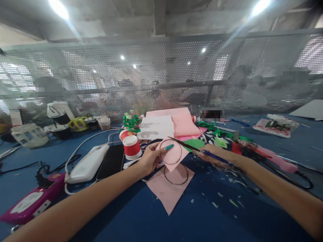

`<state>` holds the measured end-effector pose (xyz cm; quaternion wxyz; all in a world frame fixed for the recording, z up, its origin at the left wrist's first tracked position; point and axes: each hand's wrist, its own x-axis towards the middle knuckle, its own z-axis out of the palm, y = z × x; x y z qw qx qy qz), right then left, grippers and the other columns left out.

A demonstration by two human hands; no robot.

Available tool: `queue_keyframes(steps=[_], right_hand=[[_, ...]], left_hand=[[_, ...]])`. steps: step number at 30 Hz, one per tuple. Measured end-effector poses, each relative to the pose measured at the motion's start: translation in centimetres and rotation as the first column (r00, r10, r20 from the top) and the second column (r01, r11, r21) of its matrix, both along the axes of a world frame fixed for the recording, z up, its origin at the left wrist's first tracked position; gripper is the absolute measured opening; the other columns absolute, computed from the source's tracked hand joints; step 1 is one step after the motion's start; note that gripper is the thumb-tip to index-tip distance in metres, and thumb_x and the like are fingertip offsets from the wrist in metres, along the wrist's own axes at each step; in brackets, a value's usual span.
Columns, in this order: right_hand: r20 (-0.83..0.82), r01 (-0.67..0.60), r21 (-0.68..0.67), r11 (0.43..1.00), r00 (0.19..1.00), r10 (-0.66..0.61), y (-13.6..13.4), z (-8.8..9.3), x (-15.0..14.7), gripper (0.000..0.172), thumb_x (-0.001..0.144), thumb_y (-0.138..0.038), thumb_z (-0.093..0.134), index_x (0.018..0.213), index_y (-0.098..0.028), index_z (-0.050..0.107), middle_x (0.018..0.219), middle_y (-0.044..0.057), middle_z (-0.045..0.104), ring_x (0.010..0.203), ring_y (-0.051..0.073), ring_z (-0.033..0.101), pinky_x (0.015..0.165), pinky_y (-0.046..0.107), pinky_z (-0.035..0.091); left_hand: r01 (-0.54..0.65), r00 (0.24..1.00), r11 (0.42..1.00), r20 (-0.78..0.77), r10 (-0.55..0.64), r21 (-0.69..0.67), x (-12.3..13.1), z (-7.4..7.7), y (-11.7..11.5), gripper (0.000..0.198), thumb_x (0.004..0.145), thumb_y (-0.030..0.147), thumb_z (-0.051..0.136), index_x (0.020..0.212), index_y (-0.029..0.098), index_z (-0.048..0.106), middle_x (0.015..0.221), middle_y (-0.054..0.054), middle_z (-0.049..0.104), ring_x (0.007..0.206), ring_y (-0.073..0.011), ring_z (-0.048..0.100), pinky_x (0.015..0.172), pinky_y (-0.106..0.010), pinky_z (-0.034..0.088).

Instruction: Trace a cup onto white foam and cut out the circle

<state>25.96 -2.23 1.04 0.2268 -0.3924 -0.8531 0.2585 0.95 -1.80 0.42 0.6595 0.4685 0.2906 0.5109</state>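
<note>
Pink paper square [174,153] with a drawn circle sits pinched in the left hand [151,158], lifted above a second marked sheet [170,186] on the blue table [202,215]. Right hand [210,156] grips scissors [188,145], blades at the paper's edge — cutting step, judged just starting. Next cut needs to follow the line.

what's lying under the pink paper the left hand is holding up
Below the held pink paper lies a second pink sheet on the blue table, with a drawn circle on it. The held piece covers that sheet's far edge.
</note>
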Motion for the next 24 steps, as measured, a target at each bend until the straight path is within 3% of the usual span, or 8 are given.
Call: queue_keyframes(steps=[4,8,13,18,24], right_hand=[[0.016,0.006,0.012,1.0,1.0,-0.006,-0.1,0.1,-0.1,0.052,0.074,-0.066,0.034,0.052,-0.019,0.033,0.047,-0.004,0.03,0.041,0.006,0.026,0.035,0.019,0.023],[0.02,0.04,0.013,0.999,0.999,-0.04,-0.1,0.2,-0.2,0.051,0.075,-0.066,0.032,0.052,-0.02,0.032,0.044,-0.004,0.031,0.038,0.006,0.027,0.033,0.019,0.022],[0.006,0.08,0.007,0.997,0.997,-0.08,0.0,0.2,-0.5,0.055,0.071,-0.071,0.033,0.051,-0.019,0.032,0.042,-0.004,0.031,0.037,0.006,0.027,0.032,0.018,0.023],[-0.023,0.15,0.004,0.989,0.988,-0.15,-0.4,0.0,-0.9,0.051,0.075,-0.067,0.033,0.056,-0.02,0.029,0.045,-0.005,0.03,0.036,0.006,0.027,0.033,0.019,0.025],[-0.021,0.168,0.021,0.985,0.986,-0.168,-1.0,-0.2,-1.5,0.047,0.075,-0.061,0.043,0.057,-0.019,0.033,0.052,-0.004,0.03,0.042,0.007,0.028,0.037,0.019,0.022]], left_hand=[[-0.004,1.0,1.0,0.007,0.004,-0.009,0.0,0.2,-0.1,0.032,0.058,0.009,0.072,0.089,0.012,0.064,0.071,-0.005,0.068,0.059,-0.0124,0.064,0.056,-0.019,0.053],[-0.022,1.0,0.999,0.022,0.022,-0.04,0.0,0.4,0.0,0.038,0.058,0.009,0.072,0.093,0.015,0.059,0.063,-0.001,0.065,0.049,-0.0111,0.061,0.043,-0.017,0.049],[-0.119,0.989,0.99,0.081,0.125,-0.069,0.0,0.2,0.5,0.035,0.058,0.005,0.071,0.089,0.015,0.056,0.074,-0.001,0.066,0.062,-0.0105,0.064,0.055,-0.017,0.053],[-0.054,0.998,0.988,0.032,0.06,-0.141,0.2,-0.2,0.4,0.027,0.056,0.006,0.074,0.065,0.014,0.05,0.055,0.004,0.057,0.048,-0.0073,0.058,0.05,-0.017,0.051],[-0.075,0.997,0.993,-0.019,0.074,-0.086,0.5,-0.1,0.0,0.026,0.054,0.02,0.077,0.07,0.014,0.057,0.059,-0.002,0.064,0.048,-0.0118,0.06,0.042,-0.019,0.046]])
